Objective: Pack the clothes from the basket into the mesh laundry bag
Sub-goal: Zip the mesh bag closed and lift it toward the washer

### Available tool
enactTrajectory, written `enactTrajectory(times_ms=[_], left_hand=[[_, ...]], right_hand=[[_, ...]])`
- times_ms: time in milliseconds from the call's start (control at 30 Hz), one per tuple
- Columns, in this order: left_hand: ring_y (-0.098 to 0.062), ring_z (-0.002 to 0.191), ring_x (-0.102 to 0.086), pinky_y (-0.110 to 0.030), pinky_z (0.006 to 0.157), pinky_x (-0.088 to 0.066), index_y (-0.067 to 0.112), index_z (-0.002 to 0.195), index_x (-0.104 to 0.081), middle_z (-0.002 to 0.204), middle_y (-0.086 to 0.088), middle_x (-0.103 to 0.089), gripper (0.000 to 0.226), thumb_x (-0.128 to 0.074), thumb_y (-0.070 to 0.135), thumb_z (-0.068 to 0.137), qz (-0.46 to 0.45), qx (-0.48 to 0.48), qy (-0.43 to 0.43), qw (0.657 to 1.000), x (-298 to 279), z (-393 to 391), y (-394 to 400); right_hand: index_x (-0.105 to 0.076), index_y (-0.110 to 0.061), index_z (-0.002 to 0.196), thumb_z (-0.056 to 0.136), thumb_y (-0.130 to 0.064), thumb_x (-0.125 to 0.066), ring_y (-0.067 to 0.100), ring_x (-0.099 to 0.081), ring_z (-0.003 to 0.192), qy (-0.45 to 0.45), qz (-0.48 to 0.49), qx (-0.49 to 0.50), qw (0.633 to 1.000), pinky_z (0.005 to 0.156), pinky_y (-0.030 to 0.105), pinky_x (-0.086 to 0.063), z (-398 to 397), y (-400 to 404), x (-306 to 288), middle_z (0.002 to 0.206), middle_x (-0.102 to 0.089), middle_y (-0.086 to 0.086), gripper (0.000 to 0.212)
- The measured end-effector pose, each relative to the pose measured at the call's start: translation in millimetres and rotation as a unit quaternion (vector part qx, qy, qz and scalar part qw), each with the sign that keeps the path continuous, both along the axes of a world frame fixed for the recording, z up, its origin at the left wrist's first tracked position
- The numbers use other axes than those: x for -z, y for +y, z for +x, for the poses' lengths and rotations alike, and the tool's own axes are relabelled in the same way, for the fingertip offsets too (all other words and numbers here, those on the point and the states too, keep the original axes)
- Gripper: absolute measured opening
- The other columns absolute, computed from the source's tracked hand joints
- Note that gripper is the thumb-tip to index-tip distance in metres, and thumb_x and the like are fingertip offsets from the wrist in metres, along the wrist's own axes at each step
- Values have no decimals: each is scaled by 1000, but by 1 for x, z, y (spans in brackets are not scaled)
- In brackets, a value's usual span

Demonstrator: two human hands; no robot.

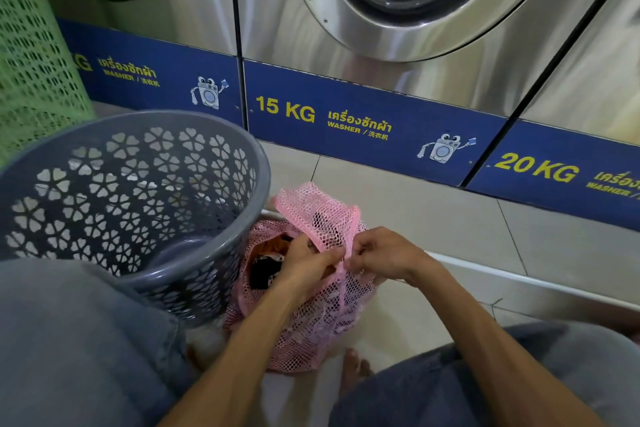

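Hamper, green perforated plastic (31, 55), stands far left against the washers, cut off by the frame. Next right, the grey basket w/ flower cutouts (221, 135) sits on the tiled floor (433, 215), touching the pink mesh laundry bag (311, 319); its inside looks bare as far as the view shows, so unloading seems done. Bag sits between the person's knees, bulging w/ clothes (266, 265) — dark and orange fabric shows thru the gap at its left side. Left hand (306, 263) is pinched on the bag's pink mouth edge, fingers partly in the opening; right hand (384, 258) is pinched on the same edge just beside it, fingertips nearly meeting. Judged: packing approx. complete, what's left is closing the mouth, prob. by zip or drawstring, can't tell which. 15 KG washer (381, 45) is behind the bag, 20 KG unit (588, 90) further right. Room: basket rim crowds the bag's left; knees hem in the near side; open floor lies to the right and toward the machines' blue kick panels.
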State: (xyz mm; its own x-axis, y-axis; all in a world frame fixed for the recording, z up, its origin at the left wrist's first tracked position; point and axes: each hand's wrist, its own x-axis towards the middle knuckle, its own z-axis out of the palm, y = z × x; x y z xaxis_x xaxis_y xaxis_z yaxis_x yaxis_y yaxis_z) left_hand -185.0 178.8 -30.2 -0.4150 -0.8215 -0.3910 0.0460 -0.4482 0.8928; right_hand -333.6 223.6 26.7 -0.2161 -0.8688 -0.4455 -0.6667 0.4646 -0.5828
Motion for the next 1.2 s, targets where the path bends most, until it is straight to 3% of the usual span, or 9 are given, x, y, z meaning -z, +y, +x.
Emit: enactTrajectory(times_ms=[100, 233, 300, 367, 467, 733, 900, 1033, 1200], left_hand=[[-11, 73, -71, -32, 69, -59, 18, 87, -70, 83, 3, -76, 20, -80, 34, 81, -154, -39, -225, 961, 0, 6, -4], [-10, 44, -45, -23, 53, -40, 21, 53, -54, 50, 10, -53, 52, -73, 65, 75, -266, 45, -334, 903, -18, 14, -11], [-18, 41, -52, -23, 53, -48, 16, 56, -62, 50, 3, -60, 49, -75, 59, 77, -277, 138, -333, 891, -28, 14, -8], [-16, 61, -72, -33, 67, -63, 14, 71, -74, 66, 2, -74, 33, -79, 46, 79, -277, 194, -299, 892, -33, 15, -3], [-11, 77, -73, -36, 76, -63, 17, 84, -76, 78, 4, -76, 25, -86, 38, 74, -306, 235, -295, 874, -30, 16, 4], [-12, 79, -71, -36, 78, -62, 13, 100, -78, 89, 1, -77, 16, -74, 21, 86, -364, 226, -322, 844, -12, 14, 9], [-5, 79, -71, -37, 80, -62, 21, 86, -79, 83, 10, -76, 7, -72, 19, 87, -331, 239, -303, 861, -15, 23, -1], [-2, 80, -71, -37, 81, -62, 29, 73, -74, 80, 16, -74, 19, -74, 15, 85, -314, 212, -322, 868, -18, 31, -10], [-14, 76, -71, -37, 77, -61, 16, 78, -70, 80, 3, -74, 14, -61, 10, 87, -313, 68, -400, 858, -28, 56, -32]], right_hand=[[-60, -17, 76, 86, -14, -74, 20, -80, 77, -17, 45, 5, 999, 60, 28, -57, -2, 3, -9, 77, -76, 6, 18], [-55, -14, 83, 87, -5, -66, 19, -79, 70, -29, 45, 44, 998, 62, 30, -59, -2, 1, -9, 87, -79, 15, 15], [-51, -14, 82, 88, -4, -63, 19, -77, 65, -28, 49, 46, 997, 61, 32, -60, 0, 1, -5, 85, -78, 17, 17], [-48, -15, 81, 88, -3, -62, 19, -75, 62, -21, 53, 38, 998, 63, 34, -61, 1, 0, -2, 84, -78, 17, 20], [-48, -16, 79, 86, 0, -63, 19, -76, 63, -24, 48, 40, 998, 66, 36, -62, 2, -2, -3, 89, -79, 21, 23], [-56, -12, 90, 86, -7, -71, 15, -73, 63, -11, 62, 12, 998, 63, 32, -63, 3, -1, -5, 74, -74, 6, 16], [-58, -12, 83, 83, -9, -76, 19, -78, 71, 26, 89, -41, 995, 74, 38, -66, -2, -2, -1, 82, -78, 18, 18], [-53, -15, 68, 77, -3, -75, 19, -69, 58, 39, 114, -69, 990, 68, 34, -61, -2, -2, 0, 63, -68, 10, 26], [-71, -9, 87, 81, -5, -72, 13, -63, 61, 103, 333, -129, 928, 84, 35, -60, -17, 11, 2, 71, -69, 3, 7]])
